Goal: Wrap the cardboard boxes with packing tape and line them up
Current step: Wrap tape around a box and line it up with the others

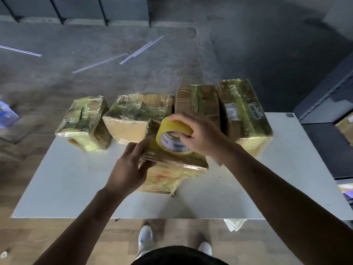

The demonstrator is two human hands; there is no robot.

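Two grips: left hand (126,169) box (172,176), right hand (200,134) tape (172,129).

- White counter (76,188), rectangular, matte.
- Grey concrete floor (248,54) beyond it; wood-look floor (57,236) on the near side.
- Thin white strips (141,49) lying loose on the concrete, ctr & far L.
- Blue obj (7,113) at L edge, blurred, can't tell what.
- Dark metal shelf unit (324,104) at R w/ a brown pkg (345,129) on one shelf.
- White shoes (145,238) on the wood-look floor, below counter's near edge.
- Crumpled pale sheet (235,224) just R of shoes.
- Dark wall panels (76,8) along top.
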